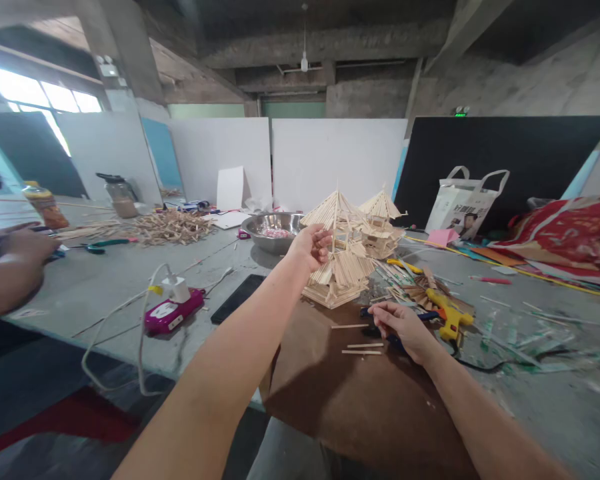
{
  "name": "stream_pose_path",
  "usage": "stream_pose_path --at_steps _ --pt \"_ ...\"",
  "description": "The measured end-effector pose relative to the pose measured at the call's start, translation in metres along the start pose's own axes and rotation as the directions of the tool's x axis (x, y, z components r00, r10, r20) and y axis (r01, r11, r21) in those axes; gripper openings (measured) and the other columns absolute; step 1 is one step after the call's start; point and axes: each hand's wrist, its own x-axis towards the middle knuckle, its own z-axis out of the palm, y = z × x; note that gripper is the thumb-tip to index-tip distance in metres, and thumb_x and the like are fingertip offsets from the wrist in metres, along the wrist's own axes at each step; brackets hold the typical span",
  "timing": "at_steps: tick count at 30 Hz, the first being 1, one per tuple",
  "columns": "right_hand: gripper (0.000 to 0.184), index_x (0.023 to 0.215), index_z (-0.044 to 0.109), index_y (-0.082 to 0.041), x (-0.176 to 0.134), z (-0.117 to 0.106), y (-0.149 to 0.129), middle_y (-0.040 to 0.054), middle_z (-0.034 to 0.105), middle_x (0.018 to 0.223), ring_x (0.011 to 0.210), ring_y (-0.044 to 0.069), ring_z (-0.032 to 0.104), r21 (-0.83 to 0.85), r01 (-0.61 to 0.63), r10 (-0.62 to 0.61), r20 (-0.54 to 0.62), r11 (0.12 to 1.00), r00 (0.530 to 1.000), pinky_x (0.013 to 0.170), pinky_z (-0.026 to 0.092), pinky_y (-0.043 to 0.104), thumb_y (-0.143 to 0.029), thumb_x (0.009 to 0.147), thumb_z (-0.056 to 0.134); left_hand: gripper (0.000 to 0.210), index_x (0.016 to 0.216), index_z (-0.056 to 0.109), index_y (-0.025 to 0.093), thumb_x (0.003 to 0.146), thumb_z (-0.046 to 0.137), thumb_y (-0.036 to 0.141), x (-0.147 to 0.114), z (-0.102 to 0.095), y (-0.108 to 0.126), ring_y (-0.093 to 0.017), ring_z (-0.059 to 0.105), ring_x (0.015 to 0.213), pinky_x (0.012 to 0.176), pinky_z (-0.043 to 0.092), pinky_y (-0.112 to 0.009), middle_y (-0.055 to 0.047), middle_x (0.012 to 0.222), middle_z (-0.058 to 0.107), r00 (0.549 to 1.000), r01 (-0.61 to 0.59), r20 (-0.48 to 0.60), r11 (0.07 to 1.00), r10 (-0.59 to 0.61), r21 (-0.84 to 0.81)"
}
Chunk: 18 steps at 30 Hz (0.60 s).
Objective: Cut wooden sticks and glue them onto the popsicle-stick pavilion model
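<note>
A two-tiered pavilion model [336, 270] built of thin wooden sticks stands in front of me on a brown board [310, 367]. My left hand [311, 248] reaches to its left side, between upper and lower roofs, fingers curled round against it. Over the board, my right hand [397, 325] is closed with thumb and forefinger together; anything in the pinch is too small to make out. A dark blue-handled tool lies partly hidden beneath that hand. Several loose wooden sticks [363, 352] lie to its left. A yellow glue gun [447, 315] rests to its right.
Behind stands a second stick pavilion [381, 220]. A steel bowl [273, 233], a stick pile [173, 227], a black phone-like slab [237, 299] and a purple power strip [174, 312] are leftward. Glue sticks [510, 340] litter the right. Another person's hand [27, 247] is far left.
</note>
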Motion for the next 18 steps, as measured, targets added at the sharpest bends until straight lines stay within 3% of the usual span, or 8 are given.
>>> stream_pose_path --at_steps 18 --pt "0.025 0.072 0.059 -0.015 0.0005 -0.0008 0.0009 -0.0040 0.050 0.055 0.042 0.004 0.040 0.005 0.002 -0.002 0.008 1.000 1.000 0.044 0.028 0.020 -0.039 0.065 0.060 0.017 0.062 0.055 0.012 0.065 0.050 0.028 0.0008 -0.0011 0.0004 -0.004 0.025 0.026 0.030 0.014 -0.018 0.003 0.037 0.047 1.000 -0.001 0.007 1.000 0.001 -0.005"
